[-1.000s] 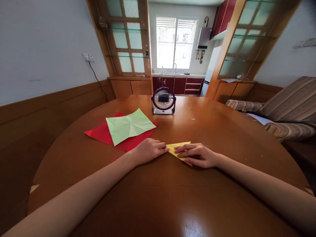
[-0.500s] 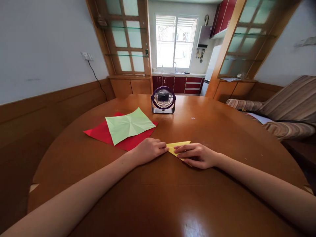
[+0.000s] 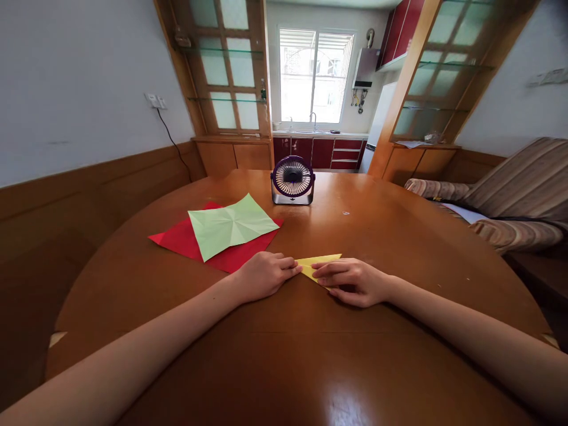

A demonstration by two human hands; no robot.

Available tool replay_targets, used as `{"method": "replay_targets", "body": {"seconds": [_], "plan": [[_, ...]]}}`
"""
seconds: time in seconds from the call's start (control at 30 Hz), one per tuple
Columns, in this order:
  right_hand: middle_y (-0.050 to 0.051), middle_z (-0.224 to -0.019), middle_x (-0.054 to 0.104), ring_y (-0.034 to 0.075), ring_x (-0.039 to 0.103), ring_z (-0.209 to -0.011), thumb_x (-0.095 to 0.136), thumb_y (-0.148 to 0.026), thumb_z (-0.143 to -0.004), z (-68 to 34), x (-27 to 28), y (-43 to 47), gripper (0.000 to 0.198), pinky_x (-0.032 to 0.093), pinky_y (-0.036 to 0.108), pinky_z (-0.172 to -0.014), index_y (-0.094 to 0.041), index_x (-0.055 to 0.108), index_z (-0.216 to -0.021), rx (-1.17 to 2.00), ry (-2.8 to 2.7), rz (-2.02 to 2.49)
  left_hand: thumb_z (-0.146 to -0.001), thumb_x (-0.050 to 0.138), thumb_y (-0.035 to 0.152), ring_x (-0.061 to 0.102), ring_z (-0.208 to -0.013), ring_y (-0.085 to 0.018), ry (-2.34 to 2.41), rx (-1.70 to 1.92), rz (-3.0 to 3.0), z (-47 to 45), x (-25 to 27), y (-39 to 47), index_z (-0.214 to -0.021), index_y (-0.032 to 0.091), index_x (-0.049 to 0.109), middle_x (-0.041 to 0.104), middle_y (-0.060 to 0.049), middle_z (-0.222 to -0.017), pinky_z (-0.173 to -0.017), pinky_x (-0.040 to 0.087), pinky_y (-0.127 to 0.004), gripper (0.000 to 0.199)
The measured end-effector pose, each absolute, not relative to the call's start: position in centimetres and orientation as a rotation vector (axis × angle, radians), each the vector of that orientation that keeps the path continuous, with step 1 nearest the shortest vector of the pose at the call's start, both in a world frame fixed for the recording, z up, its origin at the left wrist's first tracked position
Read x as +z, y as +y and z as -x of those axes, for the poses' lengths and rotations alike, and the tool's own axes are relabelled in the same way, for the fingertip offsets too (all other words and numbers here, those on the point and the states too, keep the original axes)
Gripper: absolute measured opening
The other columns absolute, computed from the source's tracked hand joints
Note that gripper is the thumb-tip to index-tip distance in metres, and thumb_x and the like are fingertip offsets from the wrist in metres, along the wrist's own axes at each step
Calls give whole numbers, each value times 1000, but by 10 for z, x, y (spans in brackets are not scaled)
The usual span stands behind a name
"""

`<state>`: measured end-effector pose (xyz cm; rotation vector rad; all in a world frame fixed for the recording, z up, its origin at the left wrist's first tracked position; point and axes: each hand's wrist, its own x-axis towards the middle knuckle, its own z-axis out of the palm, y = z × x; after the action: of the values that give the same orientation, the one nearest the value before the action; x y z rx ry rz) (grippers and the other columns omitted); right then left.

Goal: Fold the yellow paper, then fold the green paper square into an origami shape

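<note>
A folded yellow paper triangle (image 3: 320, 259) lies on the wooden table (image 3: 284, 361) between my hands. My left hand (image 3: 265, 274) is closed, its fingertips pinching the paper's left corner. Over the right part of the same paper, my right hand (image 3: 355, 280) rests with its fingers spread, the fingertips touching the surface. Those fingers hide some of the paper's lower edge. Beyond my left hand, a creased light green sheet (image 3: 234, 222) lies on top of a red sheet (image 3: 175, 238).
A small purple fan (image 3: 293, 178) stands at the far side of the table. A striped sofa (image 3: 519, 183) is off to the right. Wooden cabinets (image 3: 235, 155) and a kitchen window (image 3: 316, 77) are behind the table.
My left fingers have slid slightly left along the paper's corner. My right hand's lower finger has shifted a little left; the view has moved very slightly.
</note>
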<state>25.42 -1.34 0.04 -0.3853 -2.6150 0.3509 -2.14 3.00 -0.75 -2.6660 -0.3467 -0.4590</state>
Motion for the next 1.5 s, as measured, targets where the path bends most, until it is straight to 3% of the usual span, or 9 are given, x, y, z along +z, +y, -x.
{"method": "replay_targets", "body": {"seconds": [0.27,0.5,0.6,0.73,1.1,1.5], "plan": [[16,-116,66,23,59,-121,51,-16,-91,-252,3,-13,27,47,39,-105,-13,65,-114,406,-2596,347,-89,47,13,68,-84,-12,-627,-889,2940,26,-13,36,-97,21,71,72,-1,-96,-71,52,-22,27],[15,-114,67,23,58,-122,52,-17,-91,-253,1,-11,26,48,38,-104,-14,65,-113,391,-2596,364,-88,49,18,62,-64,-11,-1334,-1202,2685,12,-5,32,-93,20,65,68,1,-82,-58,47,-22,17],[15,-114,67,23,57,-123,53,-16,-90,-253,0,-11,26,49,38,-103,-14,65,-113,384,-2591,367,-88,56,27,61,-63,-14,-1399,-1128,2581,4,-6,33,-94,19,59,66,1,-75,-57,44,-25,10],[14,-114,66,23,58,-121,53,-15,-90,-253,1,-11,26,50,38,-102,-14,66,-112,366,-2606,373,-90,59,37,60,-66,-17,-1292,-839,2571,-4,-11,36,-84,18,52,64,-2,-77,-62,41,-29,21],[14,-112,67,23,59,-119,53,-15,-90,-252,2,-12,24,51,36,-100,-14,67,-108,356,-2603,386,-93,37,65,59,-76,-24,-1170,-407,2478,-8,-9,39,-85,14,53,62,-10,-83,-68,35,-34,53],[14,-112,67,24,56,-123,54,-15,-89,-254,-2,-11,24,51,39,-100,-13,67,-110,382,-2581,380,-98,41,50,58,-90,-27,-1282,-167,2433,-10,-4,36,-101,13,57,63,-12,-98,-78,34,-37,40]]}}
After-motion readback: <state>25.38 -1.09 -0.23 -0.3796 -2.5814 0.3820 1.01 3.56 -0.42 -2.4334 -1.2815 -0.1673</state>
